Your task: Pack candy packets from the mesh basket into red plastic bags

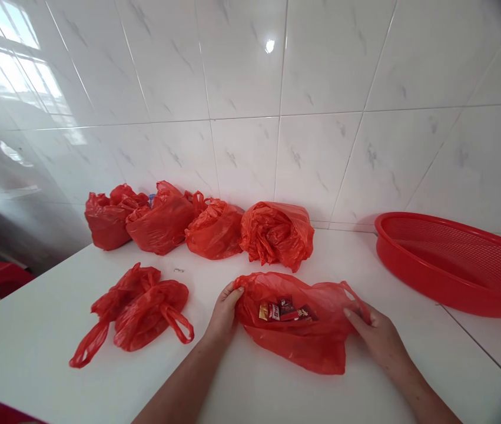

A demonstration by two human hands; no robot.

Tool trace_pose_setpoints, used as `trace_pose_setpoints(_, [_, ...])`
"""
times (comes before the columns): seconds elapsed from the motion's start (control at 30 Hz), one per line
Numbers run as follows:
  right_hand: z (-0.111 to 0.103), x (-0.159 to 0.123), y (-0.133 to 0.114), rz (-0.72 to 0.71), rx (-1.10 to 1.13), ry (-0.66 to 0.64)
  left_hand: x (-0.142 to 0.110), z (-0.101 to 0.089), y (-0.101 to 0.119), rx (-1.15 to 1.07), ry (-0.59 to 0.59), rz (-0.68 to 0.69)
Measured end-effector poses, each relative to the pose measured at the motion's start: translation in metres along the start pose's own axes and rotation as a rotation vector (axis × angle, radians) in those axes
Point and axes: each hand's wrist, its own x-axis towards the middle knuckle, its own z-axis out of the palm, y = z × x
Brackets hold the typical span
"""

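Observation:
A red plastic bag (294,347) lies spread on the white table in front of me, its mouth held apart. Inside it are several small wrapped sweets (288,309) in dark red and gold wrappers. My left hand (226,309) pinches the bag's left edge, thumb on top. At the opposite end, my right hand (376,330) grips the bag near its handle loop, with some fingers hidden behind the plastic. To the left of my left hand rest tied red bags (148,312) with their handle loops sticking out.
Several filled red bags (162,221) stand in a row along the tiled wall (250,153). One bunched red bag (276,232) ends that row. A large red plastic basket (444,282) sits at the right on the white table (25,347). A seam crosses the tabletop there.

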Motion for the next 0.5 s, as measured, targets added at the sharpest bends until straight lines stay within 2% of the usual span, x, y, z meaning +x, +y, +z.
trace_pose_setpoints(0.33, [-0.0025,-0.0026,-0.0024,0.048,0.036,0.059,-0.0030,-0.0026,0.0025,-0.028,-0.036,-0.005])
trace_pose_setpoints(0.5, [-0.0025,-0.0018,0.0041,0.073,0.034,0.108,-0.0015,-0.0052,0.0032,-0.093,-0.072,-0.088])
